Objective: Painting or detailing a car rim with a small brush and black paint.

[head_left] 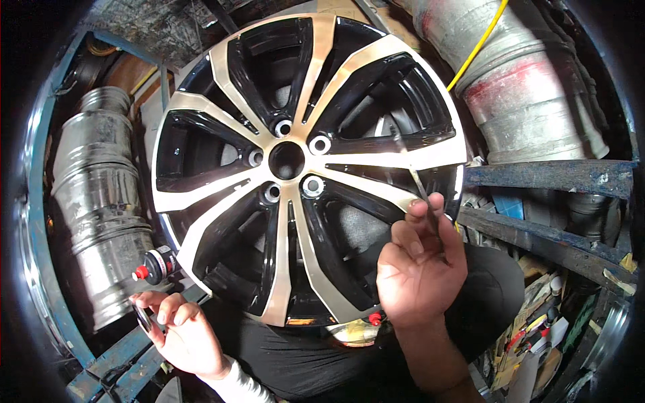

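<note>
Right hand (420, 269) pinches a slim grey rod (416, 178), likely light; left hand (185, 336), a small dark glossy piece (143, 318). Beyond both, a black-and-silver metal wheel (312, 160), probably heavy, best held by its edge.

- My right hand (420, 269), right of centre, holds a thin tool (418, 183).
- My left hand (186, 332), lower left, pinches a small dark object (143, 318).
- Black-and-silver wheel (289, 190), upper centre.

Workshop | alloy wheel (312, 162) | stacked silver rims (101, 176) | scuffed blue beams (551, 180) | tools (536, 332)
</note>
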Action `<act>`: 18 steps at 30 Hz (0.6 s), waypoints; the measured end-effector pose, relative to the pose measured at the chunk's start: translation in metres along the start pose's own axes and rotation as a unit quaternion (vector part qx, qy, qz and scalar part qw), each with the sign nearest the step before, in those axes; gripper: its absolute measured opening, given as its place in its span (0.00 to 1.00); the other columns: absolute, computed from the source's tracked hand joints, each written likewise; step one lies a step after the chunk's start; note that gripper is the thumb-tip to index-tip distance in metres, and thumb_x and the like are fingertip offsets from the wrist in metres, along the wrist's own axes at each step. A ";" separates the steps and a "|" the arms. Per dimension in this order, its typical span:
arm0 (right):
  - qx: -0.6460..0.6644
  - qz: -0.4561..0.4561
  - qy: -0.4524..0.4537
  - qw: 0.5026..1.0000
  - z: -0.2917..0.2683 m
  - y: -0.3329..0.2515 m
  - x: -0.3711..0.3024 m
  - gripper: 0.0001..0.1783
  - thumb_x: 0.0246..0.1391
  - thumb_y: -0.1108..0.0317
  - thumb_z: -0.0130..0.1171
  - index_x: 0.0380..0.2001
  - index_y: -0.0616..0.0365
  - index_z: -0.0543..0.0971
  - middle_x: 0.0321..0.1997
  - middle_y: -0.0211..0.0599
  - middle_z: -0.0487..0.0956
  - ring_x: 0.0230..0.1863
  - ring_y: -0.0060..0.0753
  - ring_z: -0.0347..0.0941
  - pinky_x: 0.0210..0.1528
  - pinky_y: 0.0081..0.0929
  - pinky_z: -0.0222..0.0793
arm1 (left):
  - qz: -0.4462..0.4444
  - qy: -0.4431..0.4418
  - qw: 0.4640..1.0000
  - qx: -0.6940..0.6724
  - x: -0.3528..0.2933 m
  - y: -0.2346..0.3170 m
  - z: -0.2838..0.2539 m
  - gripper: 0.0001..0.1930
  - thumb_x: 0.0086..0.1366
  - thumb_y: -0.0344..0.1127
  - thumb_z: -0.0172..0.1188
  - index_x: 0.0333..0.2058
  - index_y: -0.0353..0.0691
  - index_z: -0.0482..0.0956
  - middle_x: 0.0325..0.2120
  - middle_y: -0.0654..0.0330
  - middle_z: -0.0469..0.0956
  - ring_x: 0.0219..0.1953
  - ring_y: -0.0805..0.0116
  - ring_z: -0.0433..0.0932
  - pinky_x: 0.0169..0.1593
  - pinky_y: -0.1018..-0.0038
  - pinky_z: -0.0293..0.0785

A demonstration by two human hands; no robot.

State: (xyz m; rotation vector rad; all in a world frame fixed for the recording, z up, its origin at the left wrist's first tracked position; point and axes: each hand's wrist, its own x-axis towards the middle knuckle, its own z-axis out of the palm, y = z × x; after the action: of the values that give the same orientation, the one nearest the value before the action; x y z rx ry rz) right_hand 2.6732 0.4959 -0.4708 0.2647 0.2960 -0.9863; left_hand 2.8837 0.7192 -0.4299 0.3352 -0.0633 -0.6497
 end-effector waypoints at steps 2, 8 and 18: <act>-0.214 -0.070 -0.101 0.969 -0.005 0.005 0.004 0.20 0.68 0.60 0.45 0.54 0.64 0.74 0.49 0.48 0.80 0.32 0.25 0.69 0.30 0.20 0.65 | -0.003 -0.003 1.000 -0.006 0.000 0.001 0.000 0.19 0.72 0.33 0.50 0.60 0.42 0.67 0.54 0.63 0.72 0.41 0.70 0.66 0.45 0.72 0.61; -0.332 0.020 -0.014 0.943 -0.021 0.027 0.020 0.19 0.67 0.65 0.45 0.51 0.69 0.74 0.45 0.50 0.80 0.37 0.28 0.72 0.45 0.26 0.68 | 0.008 0.022 1.000 0.020 0.003 -0.001 0.001 0.19 0.71 0.31 0.51 0.59 0.44 0.68 0.53 0.64 0.73 0.40 0.70 0.66 0.44 0.72 0.62; -0.442 0.064 -0.023 0.894 -0.039 0.046 0.030 0.16 0.68 0.69 0.45 0.49 0.68 0.77 0.42 0.43 0.82 0.36 0.21 0.74 0.44 0.22 0.69 | 0.025 0.037 0.999 0.026 0.004 0.004 -0.001 0.21 0.69 0.30 0.52 0.60 0.49 0.67 0.52 0.65 0.75 0.39 0.70 0.68 0.43 0.72 0.64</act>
State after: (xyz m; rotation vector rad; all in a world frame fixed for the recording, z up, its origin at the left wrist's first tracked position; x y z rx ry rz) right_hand 2.7230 0.5110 -0.5137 -0.5667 0.6427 -0.6415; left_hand 2.8887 0.7201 -0.4300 0.4058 -0.0182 -0.5858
